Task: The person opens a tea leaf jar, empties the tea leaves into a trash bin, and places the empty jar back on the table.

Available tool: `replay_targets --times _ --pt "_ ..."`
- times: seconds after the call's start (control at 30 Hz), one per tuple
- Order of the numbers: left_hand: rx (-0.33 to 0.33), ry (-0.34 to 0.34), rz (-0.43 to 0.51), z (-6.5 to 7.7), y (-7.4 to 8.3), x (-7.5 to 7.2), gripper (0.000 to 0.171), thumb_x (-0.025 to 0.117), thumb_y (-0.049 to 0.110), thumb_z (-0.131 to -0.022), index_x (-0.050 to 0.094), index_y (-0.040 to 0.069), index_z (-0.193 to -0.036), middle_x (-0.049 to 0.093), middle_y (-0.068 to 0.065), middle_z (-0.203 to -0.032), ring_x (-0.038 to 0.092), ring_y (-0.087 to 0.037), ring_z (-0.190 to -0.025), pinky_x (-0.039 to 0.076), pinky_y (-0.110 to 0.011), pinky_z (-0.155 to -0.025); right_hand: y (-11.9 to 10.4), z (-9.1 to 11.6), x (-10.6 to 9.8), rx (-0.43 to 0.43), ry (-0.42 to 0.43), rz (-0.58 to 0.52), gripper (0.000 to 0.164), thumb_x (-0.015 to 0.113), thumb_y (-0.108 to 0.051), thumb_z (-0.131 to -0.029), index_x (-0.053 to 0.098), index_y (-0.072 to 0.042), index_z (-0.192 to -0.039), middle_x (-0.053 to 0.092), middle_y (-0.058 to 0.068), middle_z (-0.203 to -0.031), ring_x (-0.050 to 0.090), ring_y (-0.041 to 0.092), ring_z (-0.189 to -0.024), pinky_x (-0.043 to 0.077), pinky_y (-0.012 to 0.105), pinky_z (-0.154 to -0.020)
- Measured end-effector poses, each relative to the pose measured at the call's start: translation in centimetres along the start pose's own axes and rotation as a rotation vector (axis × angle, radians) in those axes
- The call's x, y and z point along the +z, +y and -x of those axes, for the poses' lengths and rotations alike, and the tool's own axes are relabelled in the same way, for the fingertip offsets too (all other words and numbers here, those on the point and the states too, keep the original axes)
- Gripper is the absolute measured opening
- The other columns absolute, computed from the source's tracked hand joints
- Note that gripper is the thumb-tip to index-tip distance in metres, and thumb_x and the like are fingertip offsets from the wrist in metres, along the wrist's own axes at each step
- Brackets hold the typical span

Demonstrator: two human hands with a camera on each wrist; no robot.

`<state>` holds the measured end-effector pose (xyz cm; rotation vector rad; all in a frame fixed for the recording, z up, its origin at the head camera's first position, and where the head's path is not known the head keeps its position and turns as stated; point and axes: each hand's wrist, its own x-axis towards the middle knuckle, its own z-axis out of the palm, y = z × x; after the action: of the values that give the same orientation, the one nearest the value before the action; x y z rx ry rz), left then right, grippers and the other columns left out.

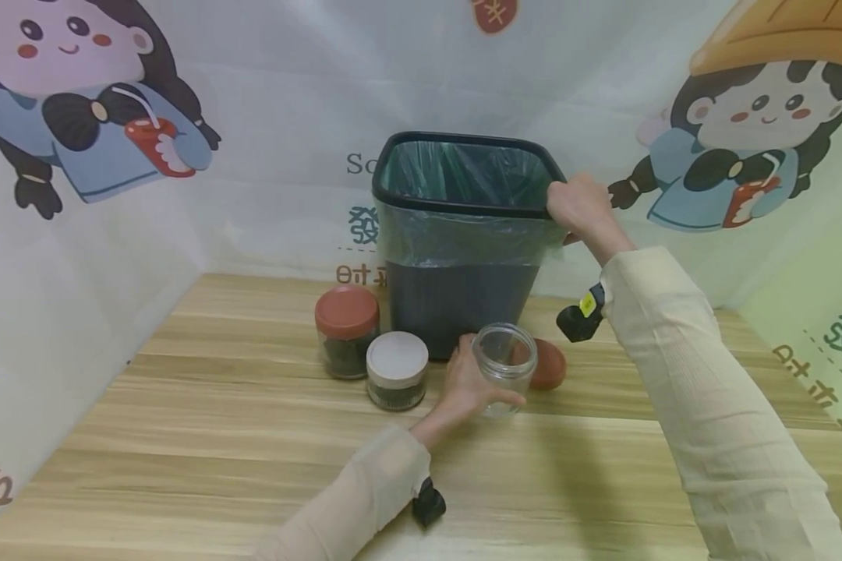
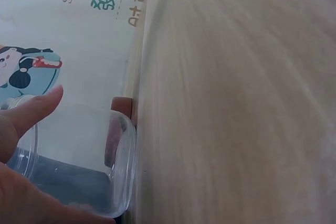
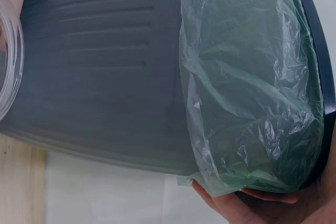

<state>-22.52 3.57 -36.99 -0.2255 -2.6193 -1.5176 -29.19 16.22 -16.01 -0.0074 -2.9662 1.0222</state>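
My left hand [image 1: 466, 382] holds a clear, lidless jar [image 1: 507, 360], with the thumb at its near side and the fingers behind. The jar stands upright on the table, and the left wrist view shows its transparent wall [image 2: 79, 145] between thumb and fingers. With my right hand [image 1: 581, 204] I grip the right end of the black rim of a dark trash bin [image 1: 463, 300]. A thin greenish bag [image 3: 247, 77] lines the bin and folds over its outside. In the right wrist view, fingers [image 3: 226, 203] curl under the rim at the bag's edge.
Left of the clear jar stand a jar with a white lid [image 1: 397, 360] and a taller jar with a red lid [image 1: 347, 312], both with dark contents. A loose red lid [image 1: 550, 365] is behind the clear jar on the wooden table [image 1: 252, 436]. A printed curtain [image 1: 281, 117] surrounds the table.
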Motion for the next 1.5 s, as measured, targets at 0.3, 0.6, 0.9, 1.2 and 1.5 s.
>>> replay_targets --times 0.3,0.6,0.9,1.2,1.5 --pt "-0.014 -0.035 0.044 0.1 0.0 -0.3 0.102 0.089 0.019 -0.043 0.031 0.002 -0.126 0.046 -0.018 -0.118 0.045 -0.034 -0.111 0.040 -0.042 -0.091 -0.1 0.0 0.1 0.058 0.033 -0.082 0.036 0.017 -0.028 -0.094 0.037 0.002 -0.100 0.033 0.023 -0.125 0.042 0.037 -0.112 0.050 0.041 -0.079" --pt "-0.034 -0.155 -0.005 1.0 -0.3 -1.5 0.095 0.084 0.016 -0.054 0.030 -0.002 -0.129 0.044 -0.022 -0.122 0.042 -0.037 -0.114 0.039 -0.044 -0.093 0.8 0.5 -0.2 0.084 -0.050 -0.307 0.067 0.015 -0.051 -0.092 0.029 -0.001 -0.133 0.029 0.018 -0.132 0.040 0.032 -0.115 0.042 0.043 -0.091" --pt "0.046 -0.351 -0.048 3.0 -1.3 -4.2 0.084 0.078 0.014 -0.065 0.029 -0.005 -0.131 0.040 -0.023 -0.130 0.036 -0.036 -0.121 0.030 -0.047 -0.099 4.4 1.6 0.7 0.043 -0.110 -0.431 0.087 0.009 -0.066 -0.084 0.037 0.003 -0.128 0.048 0.021 -0.116 0.056 0.022 -0.093 0.044 0.039 -0.089" --pt "0.159 -0.499 -0.155 4.3 -2.5 -7.3 0.062 0.074 0.018 -0.070 0.045 -0.004 -0.121 0.054 -0.023 -0.115 0.049 -0.035 -0.108 0.039 -0.044 -0.091 8.4 3.7 4.1 -0.002 -0.238 -0.498 0.070 0.014 -0.048 -0.095 0.030 0.010 -0.131 0.042 0.029 -0.127 0.057 0.019 -0.100 0.047 0.025 -0.083" --pt "0.196 -0.606 -0.031 4.0 -4.3 -10.8 0.049 0.068 0.014 -0.078 0.048 -0.009 -0.116 0.054 -0.023 -0.110 0.053 -0.035 -0.102 0.043 -0.040 -0.089 10.0 6.4 7.3 -0.164 -0.161 -0.459 0.046 0.036 -0.026 -0.097 0.037 0.009 -0.126 0.047 0.029 -0.121 0.051 0.034 -0.108 0.043 0.037 -0.090"
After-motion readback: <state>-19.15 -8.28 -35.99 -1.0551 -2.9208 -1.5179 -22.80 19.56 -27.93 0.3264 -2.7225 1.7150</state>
